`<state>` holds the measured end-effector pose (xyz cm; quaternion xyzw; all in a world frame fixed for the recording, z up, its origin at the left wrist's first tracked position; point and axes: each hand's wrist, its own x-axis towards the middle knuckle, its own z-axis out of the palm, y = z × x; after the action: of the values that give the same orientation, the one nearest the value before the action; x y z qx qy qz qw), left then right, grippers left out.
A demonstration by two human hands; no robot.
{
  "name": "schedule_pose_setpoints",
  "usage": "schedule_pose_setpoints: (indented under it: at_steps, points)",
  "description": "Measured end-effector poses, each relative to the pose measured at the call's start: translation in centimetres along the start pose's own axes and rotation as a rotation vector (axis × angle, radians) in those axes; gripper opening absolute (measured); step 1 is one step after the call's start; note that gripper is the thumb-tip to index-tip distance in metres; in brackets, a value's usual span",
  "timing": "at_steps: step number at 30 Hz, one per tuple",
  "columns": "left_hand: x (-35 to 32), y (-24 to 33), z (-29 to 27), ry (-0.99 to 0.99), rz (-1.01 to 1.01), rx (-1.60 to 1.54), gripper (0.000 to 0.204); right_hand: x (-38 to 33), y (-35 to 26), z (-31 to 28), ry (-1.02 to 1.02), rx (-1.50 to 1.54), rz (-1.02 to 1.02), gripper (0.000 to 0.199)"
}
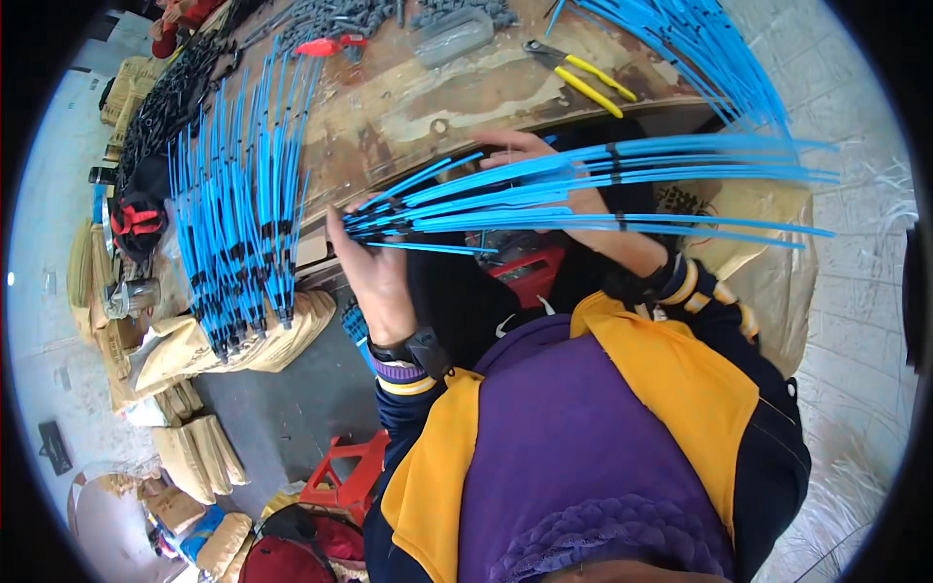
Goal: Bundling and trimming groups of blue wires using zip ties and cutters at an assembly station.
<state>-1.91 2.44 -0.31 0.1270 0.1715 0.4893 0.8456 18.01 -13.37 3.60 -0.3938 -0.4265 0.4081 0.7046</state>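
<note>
A fanned bundle of thin blue rods (486,194) with black pieces on them stretches from my left hand out to the right. My left hand (374,277) is closed round the gathered black ends, thumb upward. Behind the middle of the bundle is my right hand (573,199), its visible fingers stretched out past the upper rods. The rods cross in front of its palm and wrist and hide part of it. The far right ends of the bundle are smeared by motion.
More blue rods (243,185) lie over the left table edge, others (695,49) at the far right. On the wooden table (408,117) are yellow-handled pliers (588,83), a clear tray (454,39), a red tool (328,45) and dark parts (185,92). A red stool (345,476) stands lower left.
</note>
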Motion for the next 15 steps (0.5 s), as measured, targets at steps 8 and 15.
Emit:
schedule_pose_setpoints:
  at_steps: [8, 15]
  points:
    - [-2.5, -3.2, 1.4, 0.258, 0.087, 0.378, 0.047, 1.3, -2.5, -0.3, 0.187, 0.391, -0.483, 0.029]
    - [-4.9, -2.5, 0.5, -0.241, -0.442, 0.776, 0.028, -3.0, 1.8, 4.3, 0.274, 0.003, 0.158, 0.025]
